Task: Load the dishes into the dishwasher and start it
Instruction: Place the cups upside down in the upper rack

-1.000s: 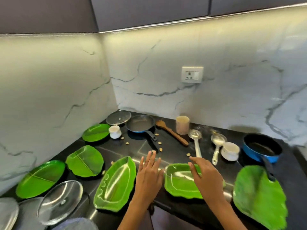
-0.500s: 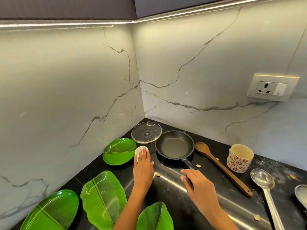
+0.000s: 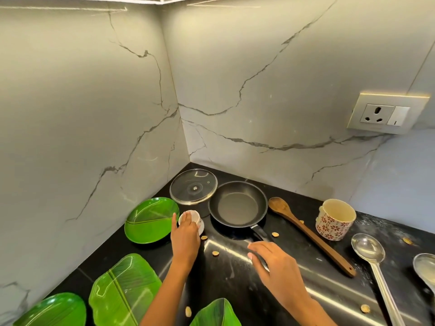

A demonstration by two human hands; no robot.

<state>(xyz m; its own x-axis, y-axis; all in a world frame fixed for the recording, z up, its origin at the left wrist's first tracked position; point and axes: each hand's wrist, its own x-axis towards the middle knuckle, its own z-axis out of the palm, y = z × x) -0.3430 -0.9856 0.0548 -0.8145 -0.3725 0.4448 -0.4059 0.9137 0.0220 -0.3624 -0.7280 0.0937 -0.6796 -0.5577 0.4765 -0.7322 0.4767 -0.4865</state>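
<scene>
My left hand (image 3: 186,241) reaches to the back of the black counter (image 3: 230,278), its fingers curled over the rim of a small white cup (image 3: 197,217) and its thumb on the cup's left side. To the cup's right sits a black frying pan (image 3: 237,203), its handle pointing toward me. My right hand (image 3: 275,267) lies over the end of that handle with fingers extended, holding nothing. A round green plate (image 3: 150,220) sits left of the cup. Green leaf-shaped plates (image 3: 124,290) line the near left.
A glass lid (image 3: 193,186) lies in the corner behind the pan. To the right are a wooden spoon (image 3: 310,236), a patterned mug (image 3: 335,220) and two steel ladles (image 3: 369,250). Small crumbs dot the counter. A wall socket (image 3: 386,114) is at upper right.
The view has swung left and closer to the corner. My left hand moved from the counter's front to the white cup and closed over it. My right hand moved over the pan handle.
</scene>
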